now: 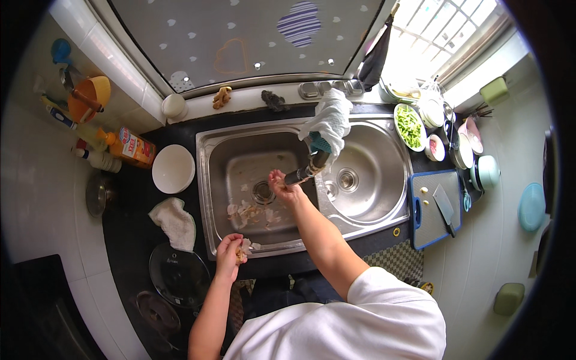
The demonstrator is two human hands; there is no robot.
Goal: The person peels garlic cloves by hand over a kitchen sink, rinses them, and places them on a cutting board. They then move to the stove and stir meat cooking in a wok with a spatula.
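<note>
My left hand (229,257) is at the front rim of the stainless steel sink (203,180), closed around some pale, papery peels (245,248) that look like garlic skins. Over the large left basin, my right hand (284,185) is under the end of the faucet (300,174), its fingers apart near the drain (263,192); its palm is partly hidden by the spout. More loose peels (246,212) lie on the basin floor. A white cloth (332,114) is draped over the faucet.
On the right, a blue-edged cutting board (423,225) bears a cleaver (443,203) and garlic cloves (424,190). Behind it stands a plate of cut green vegetables (409,127). A white bowl (173,168), a cloth (176,222) and a glass lid (177,274) lie left of the sink.
</note>
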